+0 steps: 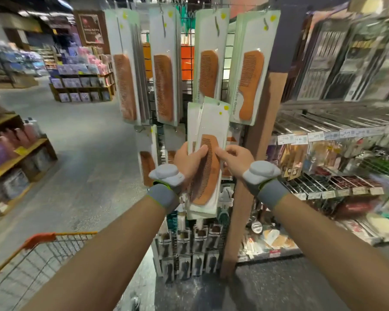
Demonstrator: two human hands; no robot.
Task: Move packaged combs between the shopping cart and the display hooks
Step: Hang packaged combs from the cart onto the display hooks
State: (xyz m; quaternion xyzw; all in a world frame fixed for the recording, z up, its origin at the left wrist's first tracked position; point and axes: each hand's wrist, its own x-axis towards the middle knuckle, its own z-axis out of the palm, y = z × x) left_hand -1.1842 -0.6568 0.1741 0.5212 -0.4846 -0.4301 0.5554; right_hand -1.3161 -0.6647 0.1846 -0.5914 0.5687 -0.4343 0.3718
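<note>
Packaged combs [208, 158], a small stack of white cards each carrying a brown wooden comb under clear film, are held upright and slightly tilted in front of the lower half of the wire display rack [160, 142]. The stack is gripped from its left side by the left hand [189, 162], with the thumb laid across the front card. The right edge of that card is pinched by the curled fingers of the right hand [236, 159]. Grey wristbands [164, 195] are worn on both arms.

More hanging combs [163, 86] of the same kind are suspended in four rows from the display hooks [215, 5] along the rack's top edge. Boxed brushes [189, 254] are ranked at its foot. A wooden post [256, 140] stands just right of the held stack, and wire shelves [335, 122] with price tags [301, 139] and blurred goods are seen beyond it.

The shopping cart [43, 250], orange-handled with a wire basket, stands at lower left on the grey speckled floor [81, 131], well apart from the stack; its contents cannot be made out. Wooden shelves [16, 158] of goods line the aisle at left.
</note>
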